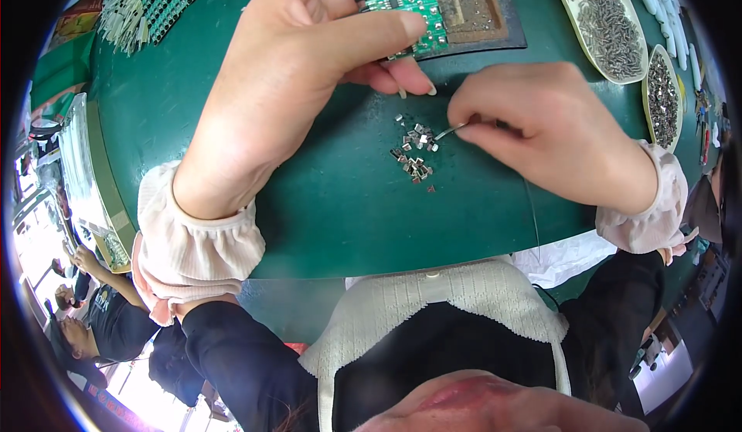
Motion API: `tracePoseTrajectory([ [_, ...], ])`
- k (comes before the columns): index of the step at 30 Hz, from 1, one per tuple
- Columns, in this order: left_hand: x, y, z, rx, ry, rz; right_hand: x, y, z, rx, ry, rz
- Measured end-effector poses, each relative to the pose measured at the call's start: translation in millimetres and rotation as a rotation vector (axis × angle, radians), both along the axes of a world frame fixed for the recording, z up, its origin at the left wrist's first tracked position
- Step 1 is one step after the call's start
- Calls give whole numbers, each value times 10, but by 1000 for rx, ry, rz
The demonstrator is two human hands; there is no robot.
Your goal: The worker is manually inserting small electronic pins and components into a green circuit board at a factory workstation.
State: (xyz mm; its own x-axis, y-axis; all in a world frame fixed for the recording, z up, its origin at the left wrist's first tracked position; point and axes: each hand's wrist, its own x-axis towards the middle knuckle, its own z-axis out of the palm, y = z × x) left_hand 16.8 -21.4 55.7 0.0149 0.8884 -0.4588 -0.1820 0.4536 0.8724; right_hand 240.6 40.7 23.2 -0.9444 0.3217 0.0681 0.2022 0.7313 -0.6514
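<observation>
My left hand (309, 45) is closed on a green circuit board panel (394, 3), thumb across its face and fingers beneath. The panel carries rows of small parts, with black pieces along its left edge. Lower right of it, my right hand (533, 127) pinches a thin metal tool, tweezers by its look (450, 131); most of it is hidden in the fingers. The tool's tip reaches a loose pile of small silvery metal pieces (417, 140) on the green table mat (348, 223).
Behind the panel sits a dark-edged tray (495, 15) with a brown, gritty bed. Two cream dishes of small metal parts, one large (603, 22) and one smaller (662, 100), stand at right. More boards (166, 3) lie far left. Another person (108, 316) sits at left.
</observation>
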Motion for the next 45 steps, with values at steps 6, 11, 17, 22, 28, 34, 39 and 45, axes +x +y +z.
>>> tracePoseTrajectory([
  [6,-49,-48,-91,46,-128,-10,-55,-57,250,-397,-10,-324],
  [11,59,-12,38,1,-46,32,-125,22,381,-423,10,-427],
  [17,75,-7,25,35,16,70,-148,62,295,-430,89,-413],
  [22,58,-21,23,98,16,107,-192,78,264,-359,181,-377],
  [28,36,-31,58,146,54,105,-188,94,242,-336,241,-356],
  [34,25,-37,67,168,76,99,-200,103,242,-331,241,-347],
  [39,20,-68,55,209,46,122,-231,131,341,-291,231,-342],
  [45,68,-35,41,158,71,99,-38,93,250,-34,-48,-222],
])
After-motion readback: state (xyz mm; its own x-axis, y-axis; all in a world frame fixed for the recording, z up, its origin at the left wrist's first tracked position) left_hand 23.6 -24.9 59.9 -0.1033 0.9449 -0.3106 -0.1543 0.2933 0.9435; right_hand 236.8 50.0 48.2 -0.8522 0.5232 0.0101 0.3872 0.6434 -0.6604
